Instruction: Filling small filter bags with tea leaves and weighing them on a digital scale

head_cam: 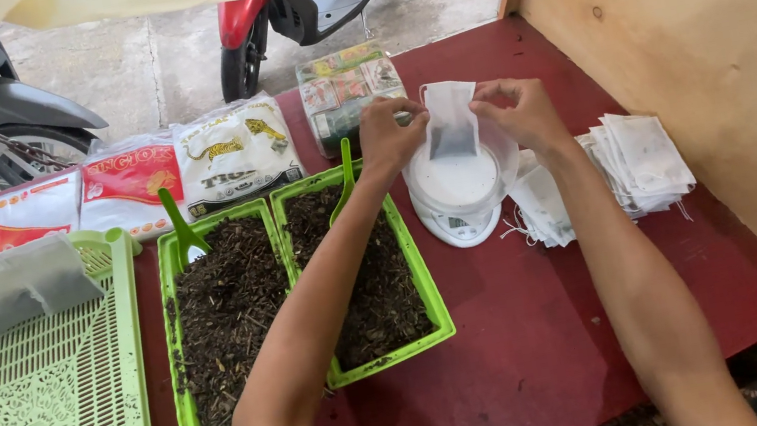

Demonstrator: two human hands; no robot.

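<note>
A small white filter bag [451,120] is being held open above the scale [459,192] on the worktop [540,339], pinched by the left hand [390,135] and right hand [516,112]. Filling appears to be pending, so a scoop would be needed. Two green trays [166,267] of dried leaves are being kept alongside, with two green scoops [181,226] and one stack of empty bags [648,155].

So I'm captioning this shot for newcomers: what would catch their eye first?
Both hands, left hand and right hand, hold a small white filter bag open over a white scale on the red table. To the left sit two bright green trays of dark dried leaves, each with a green scoop.
</note>
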